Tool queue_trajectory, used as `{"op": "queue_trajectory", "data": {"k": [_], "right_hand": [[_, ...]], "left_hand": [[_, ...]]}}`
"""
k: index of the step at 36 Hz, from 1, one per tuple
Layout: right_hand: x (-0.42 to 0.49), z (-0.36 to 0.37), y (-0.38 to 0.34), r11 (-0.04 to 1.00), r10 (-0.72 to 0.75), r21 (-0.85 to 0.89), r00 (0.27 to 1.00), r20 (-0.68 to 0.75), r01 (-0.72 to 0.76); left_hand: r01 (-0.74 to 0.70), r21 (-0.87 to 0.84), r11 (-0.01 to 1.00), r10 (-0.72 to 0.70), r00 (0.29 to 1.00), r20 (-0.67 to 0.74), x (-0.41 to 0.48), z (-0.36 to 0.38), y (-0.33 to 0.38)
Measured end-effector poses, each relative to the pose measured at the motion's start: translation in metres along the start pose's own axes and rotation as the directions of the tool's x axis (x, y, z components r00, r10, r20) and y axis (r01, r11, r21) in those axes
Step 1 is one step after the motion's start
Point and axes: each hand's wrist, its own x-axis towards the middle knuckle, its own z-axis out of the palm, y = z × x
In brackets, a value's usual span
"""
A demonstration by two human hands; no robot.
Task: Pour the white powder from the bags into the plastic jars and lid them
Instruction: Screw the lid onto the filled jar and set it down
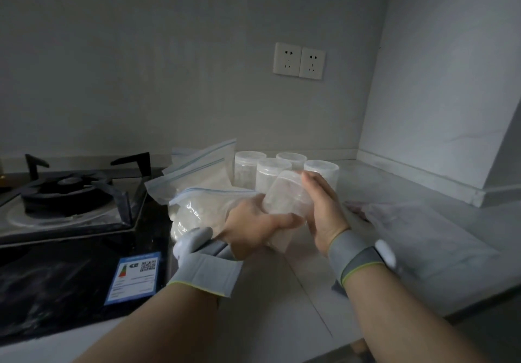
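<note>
step in hand: i judge i am getting one jar ready for filling, probably working on its lid; no powder is going out of a bag now.
left hand (251, 224): it grips the lower part of the jar in hand (284, 196), with the thumb across the front.
right hand (324, 210): it holds the upper part of this jar, near the lid end; its fingers (315, 188) go up along the side and behind the jar, so i cannot see how much they curl.
jar in hand: between my two hands, above the table (282, 292), tilted with the top away from me. it is blurred, so i cannot tell if the lid is tight, loose or off, or if powder is inside.
four jars (272, 173): standing upright just behind my fingers, close together; they look closed and not filled, but this is only my judgement.
front bag (203, 210): just left of my left fingers, lying on the table, full of white powder, its blue zip strip looks shut.
bags behind (197, 168): more bags, behind the front bag and to the left of the four jars.
flat bag (417, 221): right of my right fingers, lying flat; it looks empty.
stove (70, 193): well to the left of the bags.
progress: early, i think, because the bags look full.
next move calls for: the lid off, the jar standing upright and steady, then the front bag opened and tipped slowly over the mouth, because fine powder spills easily.
</note>
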Motion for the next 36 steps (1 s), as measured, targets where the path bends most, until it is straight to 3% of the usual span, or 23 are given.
{"op": "queue_trajectory", "data": {"k": [3,6,10,15,21,26,33,36], "right_hand": [[0.001,0.0,-0.002,0.993,0.084,0.085,0.996,-0.016,-0.082],[0.002,-0.003,-0.004,0.993,0.029,0.113,0.999,-0.025,-0.026],[0.002,-0.005,-0.006,0.988,-0.04,0.149,0.999,0.022,0.037],[0.002,-0.002,-0.005,0.992,-0.008,0.123,0.999,0.043,0.002],[0.002,-0.003,0.002,0.997,0.041,-0.058,0.997,-0.067,-0.045],[0.005,-0.003,0.002,0.992,0.09,0.091,0.996,-0.028,-0.087],[0.004,-0.004,0.003,0.998,0.012,-0.063,0.999,-0.039,-0.014],[0.007,-0.005,0.003,0.996,0.046,0.079,0.998,-0.03,-0.043]], "left_hand": [[-0.036,0.201,0.979,0.051,0.996,-0.074,-0.001,0.005,0.003],[-0.058,0.318,0.946,0.081,0.995,-0.059,-0.001,0.005,0.005],[-0.033,0.206,0.978,0.031,0.999,0.013,-0.001,-0.008,0.003],[-0.057,0.12,0.991,0.048,0.996,0.076,0.0,-0.016,-0.002],[-0.081,0.455,0.887,0.144,0.984,-0.106,-0.001,0.001,0.0],[-0.047,0.372,0.927,0.094,0.989,-0.11,0.0,-0.002,0.0],[-0.043,0.385,0.922,0.085,0.992,-0.092,-0.001,-0.004,0.002],[-0.039,0.384,0.922,0.085,0.991,-0.105,-0.001,-0.004,0.003]]}}
